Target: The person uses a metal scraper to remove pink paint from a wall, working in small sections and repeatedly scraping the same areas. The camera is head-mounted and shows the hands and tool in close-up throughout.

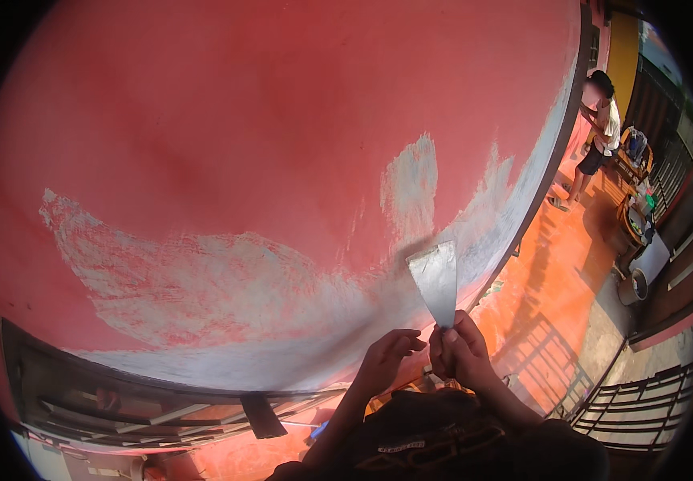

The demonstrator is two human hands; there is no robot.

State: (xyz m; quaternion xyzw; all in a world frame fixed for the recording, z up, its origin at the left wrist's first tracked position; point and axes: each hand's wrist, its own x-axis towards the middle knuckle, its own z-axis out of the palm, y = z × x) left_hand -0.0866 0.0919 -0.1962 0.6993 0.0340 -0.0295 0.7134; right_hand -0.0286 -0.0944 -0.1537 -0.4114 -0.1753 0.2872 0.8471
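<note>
My right hand is closed around the handle of a putty knife, whose wide metal blade points up and away from me. Pale smears mark the blade, and its broad edge lies in front of the wall; whether it touches cannot be told. Just left of it, my left hand has loosely bent fingers, held apart, with nothing visible in them. Ahead stands a pinkish-red wall, bearing a rough band of whitish filler along its lower part and an upright patch of filler above the blade.
A dark-framed window borders the wall at lower left. On the right, a person stands on the orange floor beside the far wall. Chairs with piled things, a bucket and a black metal railing line the right side.
</note>
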